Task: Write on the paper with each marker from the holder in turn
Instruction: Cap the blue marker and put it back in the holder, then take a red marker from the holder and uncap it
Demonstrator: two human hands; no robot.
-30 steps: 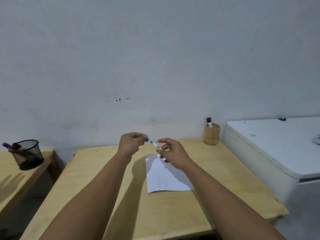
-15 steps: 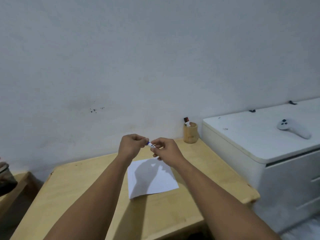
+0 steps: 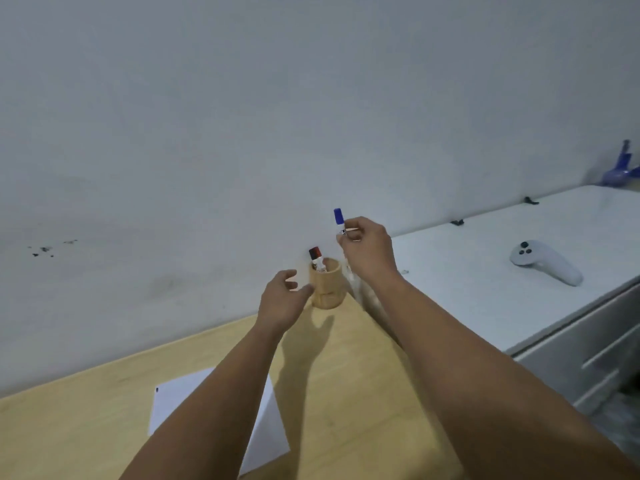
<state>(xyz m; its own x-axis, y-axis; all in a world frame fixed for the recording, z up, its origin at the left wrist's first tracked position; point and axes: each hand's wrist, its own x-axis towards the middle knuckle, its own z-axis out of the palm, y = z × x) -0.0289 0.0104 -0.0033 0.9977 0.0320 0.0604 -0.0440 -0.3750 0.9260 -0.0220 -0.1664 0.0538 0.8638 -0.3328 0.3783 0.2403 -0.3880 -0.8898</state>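
Note:
A small wooden holder (image 3: 327, 289) stands at the far right corner of the wooden table (image 3: 346, 375), against the wall. A marker with a red and black cap (image 3: 317, 258) sticks out of it. My right hand (image 3: 369, 249) holds a capped blue marker (image 3: 339, 221) upright, just above and to the right of the holder. My left hand (image 3: 282, 301) hovers open at the holder's left side, fingers curled toward it. The white paper (image 3: 176, 396) lies nearer on the table, partly hidden under my left forearm.
A white cabinet (image 3: 485, 292) with drawers adjoins the table on the right; a white handheld controller (image 3: 545, 261) lies on its top. A blue object (image 3: 620, 169) sits at the far right by the wall. The wall runs right behind the holder.
The cap went onto the blue marker. Both hands moved from above the paper to the holder; my right hand carries the marker, my left hand let go. The view swung right.

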